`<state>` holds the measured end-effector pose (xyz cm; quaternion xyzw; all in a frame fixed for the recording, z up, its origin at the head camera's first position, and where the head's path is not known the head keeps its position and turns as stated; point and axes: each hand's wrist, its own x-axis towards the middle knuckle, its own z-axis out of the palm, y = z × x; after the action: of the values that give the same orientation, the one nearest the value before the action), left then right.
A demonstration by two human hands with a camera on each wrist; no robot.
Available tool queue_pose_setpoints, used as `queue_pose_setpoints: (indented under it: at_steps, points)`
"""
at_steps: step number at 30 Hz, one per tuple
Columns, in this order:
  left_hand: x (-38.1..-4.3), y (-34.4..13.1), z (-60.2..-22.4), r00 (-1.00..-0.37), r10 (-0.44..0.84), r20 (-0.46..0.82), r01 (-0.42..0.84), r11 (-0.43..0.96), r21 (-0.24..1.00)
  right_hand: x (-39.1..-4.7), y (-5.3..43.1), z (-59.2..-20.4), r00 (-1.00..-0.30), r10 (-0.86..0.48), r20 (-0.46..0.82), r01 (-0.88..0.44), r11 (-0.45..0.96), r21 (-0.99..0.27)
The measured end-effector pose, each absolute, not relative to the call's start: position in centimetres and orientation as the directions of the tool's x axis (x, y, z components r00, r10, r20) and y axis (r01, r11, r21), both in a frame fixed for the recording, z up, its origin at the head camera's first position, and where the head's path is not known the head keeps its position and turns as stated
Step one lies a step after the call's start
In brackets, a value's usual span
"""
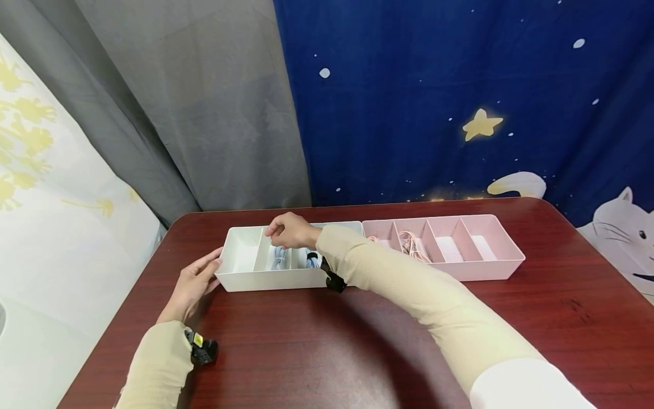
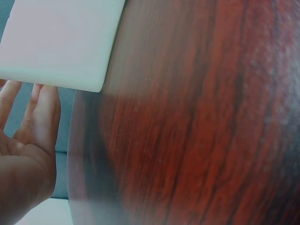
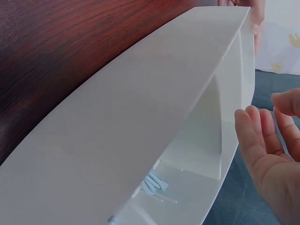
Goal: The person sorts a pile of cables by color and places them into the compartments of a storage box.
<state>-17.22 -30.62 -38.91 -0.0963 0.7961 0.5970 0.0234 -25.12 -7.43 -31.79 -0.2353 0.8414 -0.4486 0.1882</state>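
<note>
A white divided box [image 1: 271,280] lies lengthwise on the table. My left hand [image 1: 195,281] rests its fairly straight fingers against the box's left end; the left wrist view also has this hand [image 2: 37,140] at the end wall [image 2: 54,42]. Over the box's second compartment from the left hovers my right hand [image 1: 292,230]. In the right wrist view that hand [image 3: 269,145] has loosely bent fingers with nothing between them. One light blue bundled cord [image 1: 279,258] lies in the compartment below it. Another blue bundle with a black tie [image 1: 312,259] is in the neighbouring compartment, partly behind my right wrist.
A pink divided box [image 1: 470,271] adjoins the white one on the right. Pinkish cords [image 1: 411,247] lie in its left compartments, partly hidden by my right sleeve [image 1: 409,284]. The reddish wooden table [image 1: 306,352] reaches back to grey and blue curtains [image 1: 378,113].
</note>
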Motion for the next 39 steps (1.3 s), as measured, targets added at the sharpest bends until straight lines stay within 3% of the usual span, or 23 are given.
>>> queue_pose_setpoints:
  at_steps: [11, 28, 39]
  points:
    - [-17.1, -30.5, -38.7, -0.981, -0.127, -0.15, -0.179, 0.27, 0.946, -24.2, -6.7, -31.4, -0.796, -0.599, -0.086, -0.275, 0.485, -0.83]
    - [-17.1, -30.5, -39.0, -0.98, -0.134, -0.148, -0.18, 0.27, 0.946, -21.9, -4.3, -31.9, -0.742, -0.669, 0.044, -0.4, 0.389, -0.83]
    - [-17.0, -30.5, -38.8, -0.979, -0.137, -0.153, -0.187, 0.288, 0.939, -19.6, -3.0, -32.4, -0.663, -0.744, 0.088, -0.441, 0.293, -0.848]
